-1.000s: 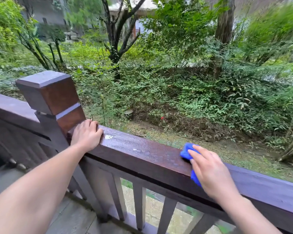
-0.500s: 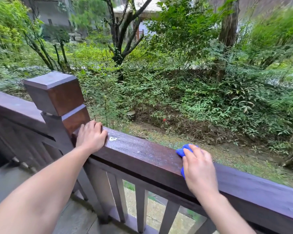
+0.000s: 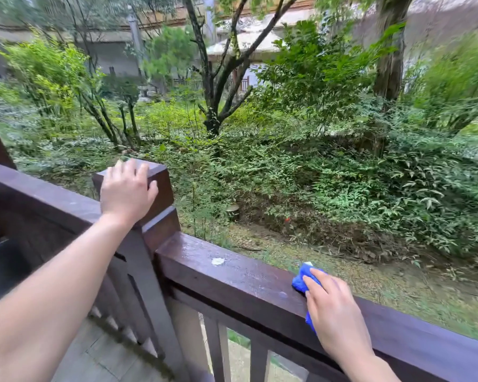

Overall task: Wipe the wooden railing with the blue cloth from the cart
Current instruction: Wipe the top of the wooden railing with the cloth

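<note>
Mostly hidden, the blue cloth lies under the flat-pressed right hand on the railing; left hand grips the post.

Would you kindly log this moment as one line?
left hand: holds post | right hand: presses blue cloth on railing | white spot: apart from cloth

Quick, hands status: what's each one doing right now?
Left hand: grips the post cap.
Right hand: flat, pressing the blue cloth on the railing.
</note>
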Action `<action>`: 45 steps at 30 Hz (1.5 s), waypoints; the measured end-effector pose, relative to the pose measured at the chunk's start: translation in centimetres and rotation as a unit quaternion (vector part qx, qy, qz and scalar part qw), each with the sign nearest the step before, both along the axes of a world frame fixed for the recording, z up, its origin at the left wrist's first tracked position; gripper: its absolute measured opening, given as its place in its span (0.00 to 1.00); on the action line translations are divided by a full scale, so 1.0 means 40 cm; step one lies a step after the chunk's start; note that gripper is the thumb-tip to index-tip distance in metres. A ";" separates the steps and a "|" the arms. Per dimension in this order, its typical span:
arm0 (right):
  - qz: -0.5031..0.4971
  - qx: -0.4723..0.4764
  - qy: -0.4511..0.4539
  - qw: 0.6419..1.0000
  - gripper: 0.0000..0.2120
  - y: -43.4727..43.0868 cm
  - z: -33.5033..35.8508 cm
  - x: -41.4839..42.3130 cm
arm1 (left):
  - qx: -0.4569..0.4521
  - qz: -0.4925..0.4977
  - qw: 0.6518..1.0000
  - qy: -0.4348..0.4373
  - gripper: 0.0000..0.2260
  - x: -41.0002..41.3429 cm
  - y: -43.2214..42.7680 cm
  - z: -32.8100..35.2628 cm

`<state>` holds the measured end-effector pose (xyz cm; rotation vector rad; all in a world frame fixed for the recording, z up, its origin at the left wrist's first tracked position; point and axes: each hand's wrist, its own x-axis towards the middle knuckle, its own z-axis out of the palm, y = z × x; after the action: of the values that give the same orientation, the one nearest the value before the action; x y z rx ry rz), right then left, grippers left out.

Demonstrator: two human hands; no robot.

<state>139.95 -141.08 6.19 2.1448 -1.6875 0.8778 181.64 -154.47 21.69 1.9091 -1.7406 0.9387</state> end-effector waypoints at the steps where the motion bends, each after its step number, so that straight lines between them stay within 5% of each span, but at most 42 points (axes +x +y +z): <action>1: 0.009 -0.009 0.011 1.000 0.17 0.004 -0.005 0.001 | -0.003 0.003 1.000 -0.004 0.16 0.005 -0.004 -0.008; 5: 0.016 0.014 0.077 0.997 0.12 -0.016 0.011 -0.028 | -0.072 -0.012 0.997 0.003 0.15 0.014 -0.026 -0.035; 9: -0.076 0.116 -0.013 0.990 0.10 -0.046 0.038 -0.007 | -0.165 -0.043 0.985 0.023 0.15 0.024 -0.053 -0.058; 12: 0.020 0.109 0.032 0.993 0.14 0.001 0.024 0.036 | -0.195 -0.059 0.979 0.018 0.15 0.028 -0.053 -0.067; 15: 0.069 0.075 0.035 0.994 0.16 0.042 0.019 -0.007 | -0.190 -0.055 0.980 0.020 0.14 0.031 -0.049 -0.058; 22: -0.089 0.102 -0.013 0.991 0.07 -0.023 0.042 0.033 | -0.163 -0.016 0.986 0.027 0.16 0.031 -0.067 -0.068; 29: 0.088 0.083 0.055 0.991 0.12 0.007 0.022 0.071 | -0.151 -0.062 0.986 0.030 0.18 0.073 -0.095 -0.082; 35: -0.036 0.092 -0.009 0.995 0.08 -0.028 0.042 0.071 | -0.176 -0.033 0.982 0.057 0.14 0.031 -0.051 -0.059; 41: 0.116 0.097 0.030 0.988 0.13 -0.022 0.031 0.154 | -0.192 -0.056 0.979 0.046 0.12 0.032 -0.045 -0.057; 45: 0.003 0.096 0.001 0.995 0.10 -0.046 0.034 0.088 | -0.209 -0.055 0.976 0.030 0.10 0.032 -0.063 -0.063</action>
<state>143.48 -142.91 7.54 2.2713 -1.8320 0.7417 182.91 -156.97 19.16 1.5392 -1.4570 1.0912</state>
